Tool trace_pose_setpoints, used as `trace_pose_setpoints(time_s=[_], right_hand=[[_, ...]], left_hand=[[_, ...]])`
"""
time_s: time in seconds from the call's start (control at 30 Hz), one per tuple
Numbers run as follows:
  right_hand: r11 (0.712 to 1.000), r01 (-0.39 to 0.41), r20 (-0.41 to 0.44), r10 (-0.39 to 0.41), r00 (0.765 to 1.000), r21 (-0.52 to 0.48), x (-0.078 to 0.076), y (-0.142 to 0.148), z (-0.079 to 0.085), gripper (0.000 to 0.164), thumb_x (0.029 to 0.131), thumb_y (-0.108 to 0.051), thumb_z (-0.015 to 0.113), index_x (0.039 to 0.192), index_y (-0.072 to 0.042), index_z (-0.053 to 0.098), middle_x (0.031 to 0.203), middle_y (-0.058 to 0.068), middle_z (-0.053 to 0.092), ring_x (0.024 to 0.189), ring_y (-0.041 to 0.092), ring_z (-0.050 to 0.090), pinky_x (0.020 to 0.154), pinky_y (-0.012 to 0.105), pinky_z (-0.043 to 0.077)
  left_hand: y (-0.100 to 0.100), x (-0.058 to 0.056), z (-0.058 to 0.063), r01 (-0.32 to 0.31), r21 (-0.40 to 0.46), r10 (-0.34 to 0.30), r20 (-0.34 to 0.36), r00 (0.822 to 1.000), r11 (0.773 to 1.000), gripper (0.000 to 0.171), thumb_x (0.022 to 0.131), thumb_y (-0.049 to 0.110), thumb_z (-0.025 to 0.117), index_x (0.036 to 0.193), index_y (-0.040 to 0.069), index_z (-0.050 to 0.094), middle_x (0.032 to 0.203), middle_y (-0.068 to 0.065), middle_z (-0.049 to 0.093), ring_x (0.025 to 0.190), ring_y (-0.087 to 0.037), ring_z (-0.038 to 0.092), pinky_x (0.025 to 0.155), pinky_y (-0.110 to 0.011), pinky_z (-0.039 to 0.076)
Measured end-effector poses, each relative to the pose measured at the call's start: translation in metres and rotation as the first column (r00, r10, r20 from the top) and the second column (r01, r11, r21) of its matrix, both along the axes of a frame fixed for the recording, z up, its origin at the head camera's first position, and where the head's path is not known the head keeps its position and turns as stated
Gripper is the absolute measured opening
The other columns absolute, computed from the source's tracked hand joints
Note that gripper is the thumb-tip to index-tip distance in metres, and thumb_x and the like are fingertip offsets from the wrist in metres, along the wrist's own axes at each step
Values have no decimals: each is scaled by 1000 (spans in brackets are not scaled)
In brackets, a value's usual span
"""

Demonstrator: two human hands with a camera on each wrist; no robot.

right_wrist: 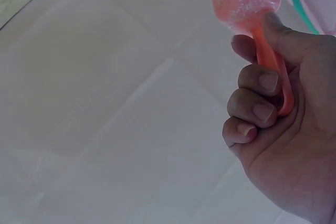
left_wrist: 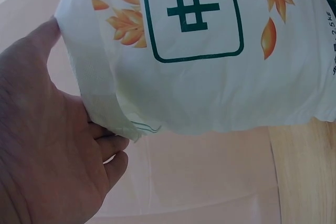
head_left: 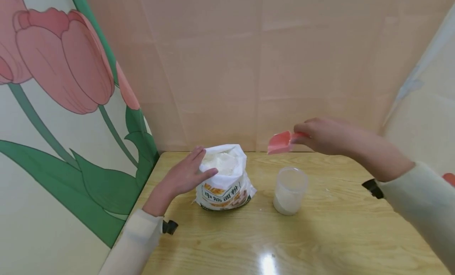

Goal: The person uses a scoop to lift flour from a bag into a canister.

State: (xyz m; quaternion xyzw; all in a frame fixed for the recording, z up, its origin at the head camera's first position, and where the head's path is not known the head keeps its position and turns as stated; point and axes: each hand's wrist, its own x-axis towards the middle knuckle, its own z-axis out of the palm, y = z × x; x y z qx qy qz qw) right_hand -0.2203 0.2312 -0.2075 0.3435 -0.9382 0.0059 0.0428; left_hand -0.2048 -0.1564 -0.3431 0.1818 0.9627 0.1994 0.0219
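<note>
A white bag of flour [head_left: 222, 194] stands on the table with its top folded open, white powder showing inside. My left hand [head_left: 185, 174] grips the left side of its rim, thumb toward the front. In the left wrist view, the left hand [left_wrist: 58, 124] is at the bag's edge, some fingers partly hidden by it. My right hand [head_left: 325, 136] holds a pink scoop [head_left: 280, 142] by the handle, raised above and behind a clear plastic cup [head_left: 290, 190] partly filled with flour. White residue clings to the scoop [right_wrist: 247, 1] in the right wrist view, fingers wrapped round its handle.
The wood-grain table [head_left: 220, 243] meets a pinkish sheet-covered wall [head_left: 213, 70] at its back edge. A wall with painted tulips [head_left: 64, 62] rises along the left. The cup stands a short way right of the bag.
</note>
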Motion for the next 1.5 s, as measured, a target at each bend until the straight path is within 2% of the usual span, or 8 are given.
trace_pose_setpoints(time_s=[0.33, 0.53, 0.7, 0.87, 1.0, 1.13, 1.3, 1.5], right_hand=[[995, -103, 58, 102, 993, 12, 1, -55, 11, 26, 99, -28, 67, 77, -20, 56, 71, -5, 51, 65, 14, 47, 61, 32, 38], [983, -139, 87, 129, 988, 121, 1, -85, 13, 25, 98, -30, 67, 79, -19, 57, 71, -3, 52, 67, 16, 49, 62, 33, 39], [971, -178, 148, 154, 977, 161, 0, -106, 14, 24, 99, -28, 66, 79, -17, 58, 72, -3, 55, 67, 17, 51, 61, 33, 41], [951, -201, 142, 172, 975, 233, -1, -122, 14, 21, 99, -24, 64, 80, -16, 61, 74, -2, 59, 68, 18, 54, 63, 36, 45], [930, -207, 128, 176, 976, 303, 0, -134, 13, 17, 98, -23, 63, 84, -14, 65, 79, 0, 63, 73, 21, 59, 68, 40, 51], [919, -170, 132, 131, 983, 356, 1, -147, 10, 15, 98, -26, 65, 88, -14, 67, 81, 0, 64, 75, 22, 59, 69, 40, 51], [903, -139, 159, 80, 984, 406, 0, -161, 2, 15, 98, -30, 65, 90, -17, 67, 84, -3, 64, 76, 19, 59, 66, 36, 50], [889, -168, 191, 93, 977, 427, -7, -173, -14, 20, 99, -35, 65, 98, -16, 69, 88, -3, 67, 81, 19, 62, 72, 37, 53]], left_hand=[[0, 0, -1, -12, 7, 12, 0, 1000, 1000, 106, 91, 84, 33, 162, 6, 17, 170, -7, 11, 157, -23, 9, 123, -49, 22], [1, 0, 1, -19, 7, 19, 2, 1000, 1000, 107, 90, 85, 33, 162, 7, 17, 171, -6, 11, 157, -23, 9, 123, -49, 22], [0, 0, 1, -18, 2, 18, 0, 1000, 1000, 108, 90, 85, 33, 162, 6, 18, 170, -7, 12, 157, -23, 9, 123, -49, 23], [0, 0, 2, -22, 1, 22, 5, 1000, 1000, 107, 90, 85, 33, 162, 8, 18, 171, -5, 11, 157, -21, 8, 123, -48, 22], [-1, 1, 3, -13, 9, 13, 4, 1000, 1000, 108, 90, 85, 34, 162, 6, 18, 170, -7, 11, 157, -23, 10, 123, -49, 23], [-2, 1, 3, -12, 4, 12, -2, 1000, 1000, 108, 90, 85, 33, 162, 6, 19, 170, -8, 13, 157, -23, 10, 122, -49, 24], [-1, 1, 4, -7, -6, 7, -8, 1000, 1000, 108, 90, 85, 33, 162, 6, 19, 170, -8, 13, 157, -24, 11, 122, -49, 24], [0, 1, 3, -11, -19, 11, -7, 1000, 1000, 108, 89, 86, 33, 162, 8, 19, 170, -6, 12, 157, -23, 10, 122, -49, 24]])
